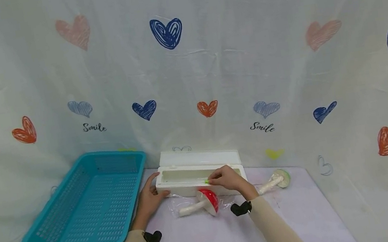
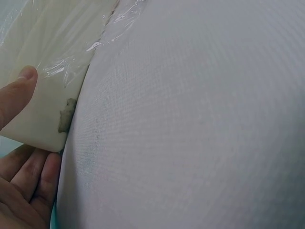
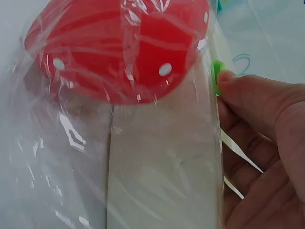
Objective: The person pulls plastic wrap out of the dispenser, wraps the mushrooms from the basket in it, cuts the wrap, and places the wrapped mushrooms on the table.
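Note:
A long white plastic-wrap dispenser [image 1: 189, 189] stands on the table with its lid [image 1: 200, 158] raised at the back. My left hand [image 1: 151, 199] grips its left end, thumb on the front face and fingers at the end. At the front rim, my right hand [image 1: 227, 178] pinches a small green slider [image 3: 217, 76] between thumb and fingers. Just before the dispenser lies a toy mushroom with a red, white-dotted cap [image 1: 210, 201]. Clear film [image 3: 71, 143] hangs down the dispenser's front and covers the cap in the right wrist view.
A blue perforated basket [image 1: 120, 230] stands at the left. Right of the dispenser lies a mushroom with a pale green cap [image 1: 283, 177], its stem wrapped in shiny film. A white curtain with printed hearts [image 1: 187, 75] rises behind the table.

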Available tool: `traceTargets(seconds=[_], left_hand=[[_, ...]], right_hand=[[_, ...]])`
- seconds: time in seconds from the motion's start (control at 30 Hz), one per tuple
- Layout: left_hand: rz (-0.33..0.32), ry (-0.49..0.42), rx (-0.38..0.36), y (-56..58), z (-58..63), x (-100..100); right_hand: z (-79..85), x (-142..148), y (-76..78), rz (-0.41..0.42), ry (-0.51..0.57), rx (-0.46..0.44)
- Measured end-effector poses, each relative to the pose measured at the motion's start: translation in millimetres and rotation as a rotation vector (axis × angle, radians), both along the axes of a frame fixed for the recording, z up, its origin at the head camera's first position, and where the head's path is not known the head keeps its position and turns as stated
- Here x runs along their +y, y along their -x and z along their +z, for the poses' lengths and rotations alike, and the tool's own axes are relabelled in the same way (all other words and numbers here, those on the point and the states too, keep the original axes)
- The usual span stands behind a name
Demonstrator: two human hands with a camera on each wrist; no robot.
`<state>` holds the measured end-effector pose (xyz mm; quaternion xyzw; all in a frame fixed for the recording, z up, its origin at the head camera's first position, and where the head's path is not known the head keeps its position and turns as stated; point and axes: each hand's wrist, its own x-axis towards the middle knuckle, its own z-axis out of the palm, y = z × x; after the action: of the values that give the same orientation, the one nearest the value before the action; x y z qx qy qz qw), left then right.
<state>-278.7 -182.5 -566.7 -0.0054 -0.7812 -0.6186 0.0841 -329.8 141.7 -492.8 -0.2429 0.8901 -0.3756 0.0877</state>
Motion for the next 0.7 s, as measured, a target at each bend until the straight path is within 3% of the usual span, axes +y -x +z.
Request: traceTargets(seconds=[0.3,0.57,0.7], left_hand=[[0.024,0.000,-0.038,2.4,2.3,-3],[-0.004,-0.003,-0.028,0.6,0.1,-1],[-0.019,0.003,-0.031,2.5,0.1,-1]], right_hand=[[2.5,25,-0.3,-0.038,-0.066,0.087],[-4.8,58,-7.1,-0.062,-0.090,0.194],[-8.8,77,-10.7,-0.124,-0.062,0.173]])
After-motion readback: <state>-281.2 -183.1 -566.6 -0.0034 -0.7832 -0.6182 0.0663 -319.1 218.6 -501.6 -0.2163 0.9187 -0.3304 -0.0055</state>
